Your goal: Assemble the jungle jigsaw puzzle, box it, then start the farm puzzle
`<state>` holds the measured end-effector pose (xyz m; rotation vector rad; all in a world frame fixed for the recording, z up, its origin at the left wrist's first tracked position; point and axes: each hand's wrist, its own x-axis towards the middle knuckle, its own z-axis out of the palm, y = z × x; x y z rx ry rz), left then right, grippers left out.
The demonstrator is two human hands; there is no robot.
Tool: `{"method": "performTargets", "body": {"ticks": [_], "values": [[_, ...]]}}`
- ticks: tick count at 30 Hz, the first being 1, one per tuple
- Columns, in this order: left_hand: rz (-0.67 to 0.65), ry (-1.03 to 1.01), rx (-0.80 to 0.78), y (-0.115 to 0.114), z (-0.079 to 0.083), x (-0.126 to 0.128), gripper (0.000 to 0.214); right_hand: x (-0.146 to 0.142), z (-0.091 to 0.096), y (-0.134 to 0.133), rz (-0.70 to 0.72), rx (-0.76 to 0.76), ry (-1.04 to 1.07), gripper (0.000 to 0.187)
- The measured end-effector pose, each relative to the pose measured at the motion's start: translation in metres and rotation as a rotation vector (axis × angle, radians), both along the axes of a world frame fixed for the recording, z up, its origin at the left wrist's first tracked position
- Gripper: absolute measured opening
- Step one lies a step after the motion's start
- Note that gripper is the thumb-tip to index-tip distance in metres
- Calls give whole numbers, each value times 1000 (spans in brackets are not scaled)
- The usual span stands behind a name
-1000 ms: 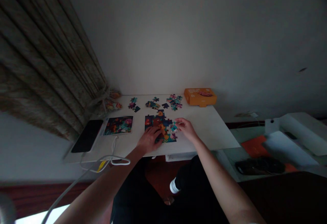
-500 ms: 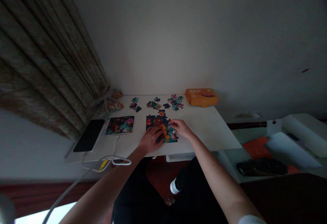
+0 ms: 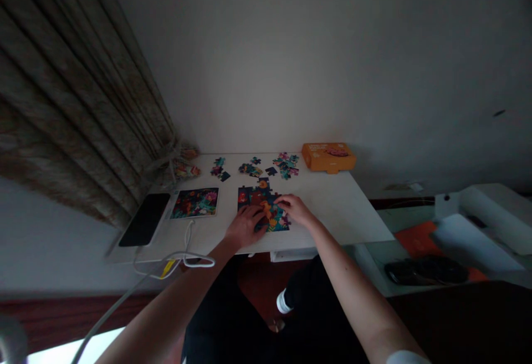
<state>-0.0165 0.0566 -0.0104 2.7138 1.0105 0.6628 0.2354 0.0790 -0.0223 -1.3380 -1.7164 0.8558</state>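
Note:
A partly joined jigsaw puzzle lies on the white table before me, dark blue with brown and orange figures. Across its lower left part rests my left hand, fingers spread flat and covering some of it. At the puzzle's right edge is my right hand, thumb and fingers pinched together at the pieces. Whatever sits between those fingertips is too small to make out. Loose puzzle pieces lie in small groups behind the puzzle, and a printed picture card is to its left.
An orange puzzle box stands at the back right. On the left are a dark-screened tablet or phone, a white cable and a clear bag by the curtain. Right of the table, a lower glass surface holds a dark object.
Both hands stay at nearly the same places on the puzzle. The right fingers have shifted very slightly at its right edge.

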Motion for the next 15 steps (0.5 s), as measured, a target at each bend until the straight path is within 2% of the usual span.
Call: {"method": "performTargets", "body": {"ticks": [4,15], "values": [[4,2,3,-1,1,0,33,-1,0,2,22,-3,5,11],[11,14,-10,0,0,0,32,-10,-16,-10,-124,91,-47,14]]}}
